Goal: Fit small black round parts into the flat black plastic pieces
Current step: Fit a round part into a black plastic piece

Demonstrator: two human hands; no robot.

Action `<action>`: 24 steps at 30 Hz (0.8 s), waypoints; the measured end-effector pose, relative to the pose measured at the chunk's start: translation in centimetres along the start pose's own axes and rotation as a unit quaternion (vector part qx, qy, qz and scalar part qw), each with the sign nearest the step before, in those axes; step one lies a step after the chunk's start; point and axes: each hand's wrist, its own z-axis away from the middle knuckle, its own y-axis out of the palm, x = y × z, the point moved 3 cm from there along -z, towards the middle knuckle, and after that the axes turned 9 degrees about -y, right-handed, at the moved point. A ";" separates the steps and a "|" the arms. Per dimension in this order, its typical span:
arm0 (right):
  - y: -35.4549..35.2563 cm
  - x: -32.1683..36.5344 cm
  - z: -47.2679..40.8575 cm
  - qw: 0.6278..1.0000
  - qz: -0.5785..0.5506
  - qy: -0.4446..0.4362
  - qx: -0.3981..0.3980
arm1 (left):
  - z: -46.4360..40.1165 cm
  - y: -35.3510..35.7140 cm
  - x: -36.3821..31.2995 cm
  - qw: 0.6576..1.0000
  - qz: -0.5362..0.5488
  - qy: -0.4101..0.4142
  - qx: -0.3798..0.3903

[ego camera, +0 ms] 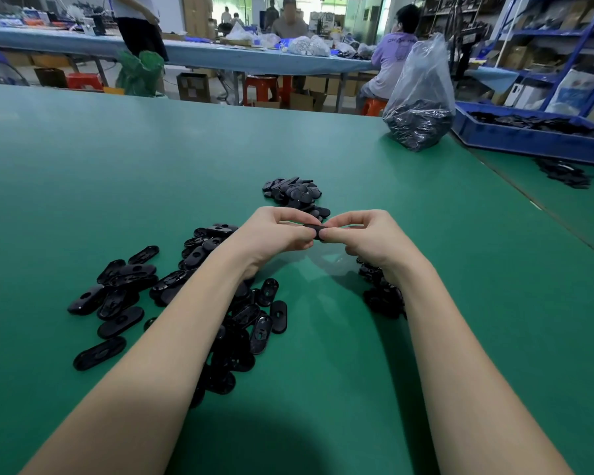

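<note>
Both my hands meet just above the middle of the frame, over the green tabletop [83,173]. My left hand [275,234] and my right hand [364,240] each pinch an end of one flat black plastic piece [315,231], fingers and thumbs curled round it, fingertips almost touching across it. Only a short stretch of the piece shows between my fingers; I cannot tell whether a small round part sits in it.

More of the flat oval pieces lie loose on the tabletop: a wide scatter [124,296] at lower left of centre, running under my left forearm, a smaller heap [292,192] just above my hands, and a dark cluster of parts [381,296] beside my right wrist, partly hidden by the arm, so I cannot make out their shape.

At upper right, a clear plastic bag [420,97] with black parts in its bottom stands on the tabletop, and right of it a blue tray [528,138] holds more black pieces. People sit and stand at a long table [220,56] across the top of the frame.
</note>
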 end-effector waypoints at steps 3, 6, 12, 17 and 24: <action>0.1 -0.2 -0.3 1.000 0.016 0.004 -0.007 | 0.0 0.1 0.1 1.000 -0.010 -0.005 -0.009; 0.2 -0.3 -0.3 0.999 0.030 0.010 -0.008 | 0.0 0.4 0.1 1.000 -0.012 -0.008 -0.013; -0.1 -0.5 -0.4 0.999 0.032 0.015 -0.019 | 0.0 0.5 0.1 1.000 -0.016 -0.005 -0.015; 0.2 -0.7 -0.5 0.998 0.055 0.005 -0.041 | 0.2 0.6 0.1 0.999 -0.040 0.006 -0.033; 0.3 -0.7 -0.4 0.996 0.058 0.012 -0.064 | 0.3 0.8 -0.2 0.996 -0.070 0.010 -0.052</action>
